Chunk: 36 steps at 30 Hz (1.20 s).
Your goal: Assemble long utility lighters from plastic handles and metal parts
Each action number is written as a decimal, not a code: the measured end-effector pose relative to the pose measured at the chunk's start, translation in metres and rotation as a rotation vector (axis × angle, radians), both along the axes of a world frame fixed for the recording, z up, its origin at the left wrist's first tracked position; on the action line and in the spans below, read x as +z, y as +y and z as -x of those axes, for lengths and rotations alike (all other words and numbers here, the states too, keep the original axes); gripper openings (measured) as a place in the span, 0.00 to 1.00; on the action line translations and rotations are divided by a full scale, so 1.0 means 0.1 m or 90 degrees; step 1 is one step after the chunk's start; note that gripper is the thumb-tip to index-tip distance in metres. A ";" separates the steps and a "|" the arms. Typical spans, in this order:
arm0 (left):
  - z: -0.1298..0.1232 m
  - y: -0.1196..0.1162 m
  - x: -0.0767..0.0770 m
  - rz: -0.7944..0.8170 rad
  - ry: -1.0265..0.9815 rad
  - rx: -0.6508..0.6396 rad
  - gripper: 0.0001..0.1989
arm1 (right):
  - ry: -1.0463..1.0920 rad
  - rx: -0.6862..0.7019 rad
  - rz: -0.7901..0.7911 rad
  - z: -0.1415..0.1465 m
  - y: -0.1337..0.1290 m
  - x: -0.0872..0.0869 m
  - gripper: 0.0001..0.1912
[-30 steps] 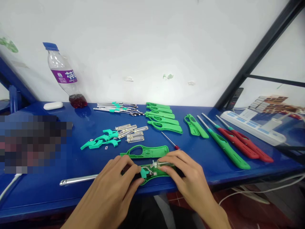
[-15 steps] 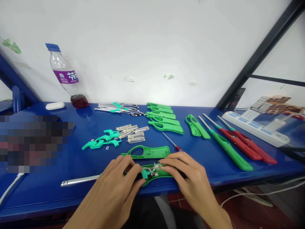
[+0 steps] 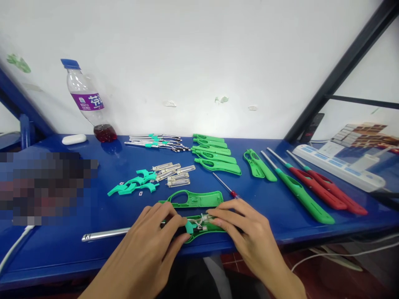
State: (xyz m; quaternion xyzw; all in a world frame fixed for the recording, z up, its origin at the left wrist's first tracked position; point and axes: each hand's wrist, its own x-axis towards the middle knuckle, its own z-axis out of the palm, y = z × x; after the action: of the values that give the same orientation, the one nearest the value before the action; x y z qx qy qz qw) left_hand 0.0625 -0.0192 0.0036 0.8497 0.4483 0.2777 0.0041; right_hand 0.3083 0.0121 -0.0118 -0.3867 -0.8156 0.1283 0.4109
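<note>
At the table's front edge lies an open green lighter shell half [image 3: 214, 228] under both my hands. My left hand [image 3: 156, 236] is closed, with thumb and forefinger pinching a teal trigger [image 3: 189, 227] at the shell. A silver lighter tube [image 3: 106, 235] sticks out to the left beyond that hand. My right hand [image 3: 246, 226] pinches a clear fuel tank [image 3: 206, 217] over the shell's right part, its far end hidden by the fingers. Thin wires show between trigger and tank. Just behind lies a matching green shell half [image 3: 202, 200], hollow side up.
Behind are teal triggers [image 3: 134, 185], clear tanks [image 3: 177, 176], metal tubes with wires [image 3: 156, 143] and green shells [image 3: 218, 162]. A screwdriver [image 3: 230, 190] lies near my right hand. Rightward are red and green lighters [image 3: 299, 195] and a power strip [image 3: 339, 168]; a bottle [image 3: 89, 99] stands back left.
The view has shifted very slightly. Both hands keep their grips on the trigger and the tank, with hardly any visible movement.
</note>
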 end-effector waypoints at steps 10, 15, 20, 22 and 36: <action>-0.01 0.04 0.01 0.008 0.008 -0.011 0.08 | 0.006 -0.017 0.032 -0.01 0.01 0.02 0.11; -0.01 0.02 -0.01 0.002 0.007 -0.011 0.08 | -0.001 -0.013 0.020 -0.01 0.00 0.01 0.11; 0.00 0.02 -0.03 0.021 -0.007 -0.012 0.09 | -0.014 -0.006 0.000 -0.02 0.00 -0.02 0.11; 0.00 0.03 -0.04 0.026 -0.006 -0.014 0.09 | -0.017 -0.010 -0.001 -0.02 0.00 -0.03 0.11; 0.01 0.03 -0.04 0.020 0.000 -0.012 0.11 | -0.038 0.007 0.033 -0.03 0.00 -0.02 0.13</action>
State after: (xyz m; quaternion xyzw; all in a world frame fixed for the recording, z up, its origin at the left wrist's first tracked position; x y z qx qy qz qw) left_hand 0.0615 -0.0161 0.0000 0.8536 0.4445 0.2708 0.0199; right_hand 0.3115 0.0122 -0.0140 -0.3965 -0.8259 0.1399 0.3758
